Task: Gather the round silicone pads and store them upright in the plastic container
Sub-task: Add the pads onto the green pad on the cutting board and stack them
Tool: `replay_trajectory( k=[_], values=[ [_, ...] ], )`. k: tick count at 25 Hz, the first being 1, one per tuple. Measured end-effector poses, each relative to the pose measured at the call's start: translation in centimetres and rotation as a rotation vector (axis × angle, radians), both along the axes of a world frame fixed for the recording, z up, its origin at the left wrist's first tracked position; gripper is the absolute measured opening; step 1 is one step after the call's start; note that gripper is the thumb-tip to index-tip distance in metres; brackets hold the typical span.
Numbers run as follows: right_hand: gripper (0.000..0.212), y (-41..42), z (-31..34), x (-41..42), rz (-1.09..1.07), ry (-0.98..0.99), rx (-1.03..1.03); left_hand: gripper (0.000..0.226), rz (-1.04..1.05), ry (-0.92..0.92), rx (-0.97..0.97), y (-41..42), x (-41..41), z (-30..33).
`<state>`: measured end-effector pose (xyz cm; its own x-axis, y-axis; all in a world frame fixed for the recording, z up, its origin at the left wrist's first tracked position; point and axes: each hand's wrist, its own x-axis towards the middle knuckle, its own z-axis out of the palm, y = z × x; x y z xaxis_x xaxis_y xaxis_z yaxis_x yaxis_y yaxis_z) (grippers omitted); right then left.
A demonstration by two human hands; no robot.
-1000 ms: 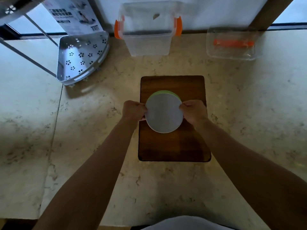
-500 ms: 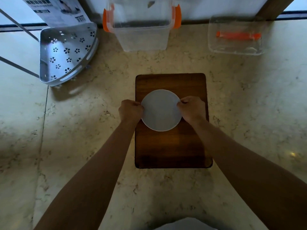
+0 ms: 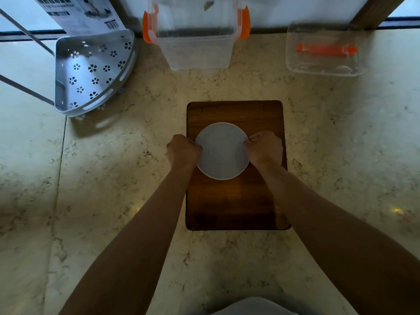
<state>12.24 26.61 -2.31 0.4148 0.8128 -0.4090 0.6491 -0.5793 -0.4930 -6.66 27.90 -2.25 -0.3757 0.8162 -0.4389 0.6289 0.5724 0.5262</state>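
Note:
A round grey silicone pad faces up over the wooden cutting board. My left hand grips its left edge and my right hand grips its right edge, both with fingers curled under the rim. Any pads stacked beneath the grey one are hidden. The clear plastic container with orange latches stands open at the back of the counter, beyond the board, with nothing visible inside.
A perforated metal corner shelf sits at the back left on thin rods. A clear lid with an orange strip lies at the back right. A printed box leans behind the shelf.
A green pad edge showed behind the grey one a second ago; now only the grey pad shows. Both hands keep their grip at its sides.

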Motion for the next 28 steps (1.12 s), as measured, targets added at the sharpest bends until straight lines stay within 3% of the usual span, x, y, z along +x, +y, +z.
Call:
replay_trajectory(
  k=[6, 11, 16, 28],
  values=[
    [0.025, 0.9, 0.1, 0.1, -0.007, 0.049, -0.083, 0.003, 0.113, -0.091, -0.070, 0.6, 0.1, -0.3],
    [0.026, 0.9, 0.1, 0.4, 0.012, 0.083, -0.081, 0.024, 0.208, -0.180, -0.128, 0.9, 0.8, -0.4],
    [0.024, 0.4, 0.3, 1.4, 0.052, 0.168, -0.054, 0.013, 0.197, -0.184, -0.057, 0.2, 1.5, -0.2],
    [0.021, -2.7, 1.8, 1.7, 0.064, 0.399, -0.032, 0.021, 0.186, -0.199, -0.042, -4.1, 1.0, 3.6]
  ],
)
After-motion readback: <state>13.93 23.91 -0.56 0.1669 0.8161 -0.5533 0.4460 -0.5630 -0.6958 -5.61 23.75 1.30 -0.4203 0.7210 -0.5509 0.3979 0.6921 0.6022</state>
